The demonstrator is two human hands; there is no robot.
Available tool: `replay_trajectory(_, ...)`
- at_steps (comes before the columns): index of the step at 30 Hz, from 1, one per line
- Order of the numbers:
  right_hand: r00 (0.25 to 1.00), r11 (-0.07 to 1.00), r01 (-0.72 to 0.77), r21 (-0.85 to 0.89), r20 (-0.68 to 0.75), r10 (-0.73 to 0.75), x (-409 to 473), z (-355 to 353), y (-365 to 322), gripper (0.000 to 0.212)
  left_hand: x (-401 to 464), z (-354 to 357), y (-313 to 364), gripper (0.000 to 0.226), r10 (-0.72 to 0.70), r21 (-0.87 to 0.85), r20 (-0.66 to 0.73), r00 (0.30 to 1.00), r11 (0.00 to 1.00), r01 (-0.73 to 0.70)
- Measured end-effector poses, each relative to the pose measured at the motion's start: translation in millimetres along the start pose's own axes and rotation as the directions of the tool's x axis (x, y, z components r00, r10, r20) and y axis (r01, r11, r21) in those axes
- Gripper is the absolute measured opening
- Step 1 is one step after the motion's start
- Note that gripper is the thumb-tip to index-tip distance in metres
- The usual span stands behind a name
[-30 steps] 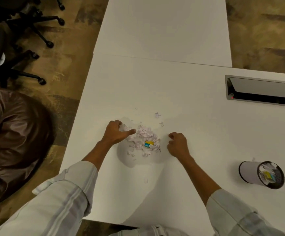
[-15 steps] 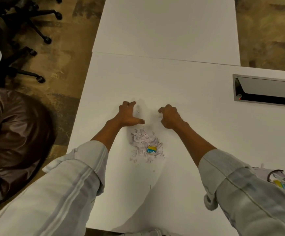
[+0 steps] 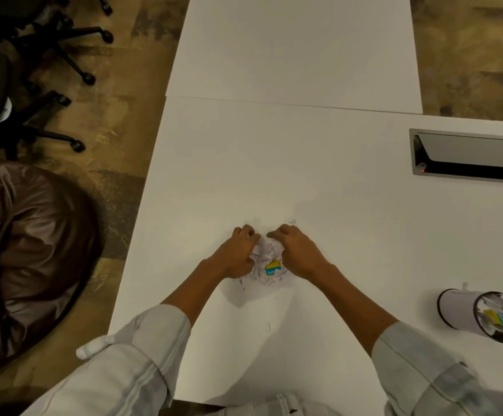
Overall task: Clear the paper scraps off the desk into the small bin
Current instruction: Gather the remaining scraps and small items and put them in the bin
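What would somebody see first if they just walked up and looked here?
Probably the two hands, left hand and right hand, cupped around a little heap of paper scraps in the middle of the white desk. Next, the small bin lying on its side at the right, with scraps already inside.

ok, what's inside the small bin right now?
The small bin lies tipped on the desk, mouth toward the camera. Inside are pale paper scraps and a yellow-and-blue piece. Whatever sits deeper, behind those pieces, is hidden.
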State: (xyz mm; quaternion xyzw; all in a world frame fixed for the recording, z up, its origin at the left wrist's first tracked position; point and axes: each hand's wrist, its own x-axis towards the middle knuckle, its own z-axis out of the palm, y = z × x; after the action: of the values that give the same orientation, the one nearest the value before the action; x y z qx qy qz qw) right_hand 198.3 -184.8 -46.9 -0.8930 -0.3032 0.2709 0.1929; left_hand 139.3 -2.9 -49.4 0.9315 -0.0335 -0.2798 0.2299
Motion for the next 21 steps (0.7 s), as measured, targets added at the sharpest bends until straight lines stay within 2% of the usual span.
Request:
replay_trajectory(3, 0.972, 0.976, -0.166, 0.140, -0.147, 0.186, -12.6, -14.3, 21.7, 0.063, -17.3, 2.2, -8.3, 0.075, -0.047, -0.163, -0.106, 0.993, 0.986, 0.030)
replay_trajectory(5, 0.945, 0.961, -0.252, 0.114, -0.183, 0.269, -12.7, -22.7, 35.1, 0.065, -22.1, 0.8, -15.2, 0.086, -0.104, -0.148, -0.169, 0.980, 0.986, 0.080)
replay_trajectory(7, 0.937, 0.950, -0.309, 0.053, -0.156, 0.314, -5.2, -27.1, 41.3, 0.065, -21.1, -2.6, -19.9, 0.097, -0.173, -0.101, -0.159, 0.972, 0.982, 0.158)
replay_trajectory(9, 0.948, 0.953, -0.302, -0.006, -0.112, 0.299, 3.1, -26.0, 38.2, 0.064, -17.5, -4.6, -20.4, 0.102, -0.228, -0.058, -0.122, 0.966, 0.973, 0.223)
replay_trajectory(11, 0.972, 0.972, -0.228, -0.057, -0.072, 0.224, 8.5, -18.4, 28.1, 0.062, -15.8, -1.7, -14.9, 0.100, -0.239, -0.057, -0.099, 0.966, 0.970, 0.235)
replay_trajectory(16, 0.996, 0.993, -0.058, -0.105, 0.062, 0.064, 5.1, 12.2, 1.0, 0.057, -25.4, 16.9, 2.2, 0.083, -0.170, -0.246, -0.023, 0.985, 0.956, 0.159)
replay_trajectory(18, 0.996, 0.997, -0.077, -0.021, 0.031, 0.078, -6.7, 15.0, 4.6, 0.056, -37.0, 21.2, -0.9, 0.087, -0.162, -0.355, -0.051, 0.985, 0.925, 0.133)
replay_trajectory(21, 0.956, 0.959, -0.199, 0.200, -0.176, 0.235, -37.4, 10.8, 20.9, 0.059, -57.5, 27.2, -16.9, 0.092, -0.231, -0.433, -0.138, 0.963, 0.889, 0.151)
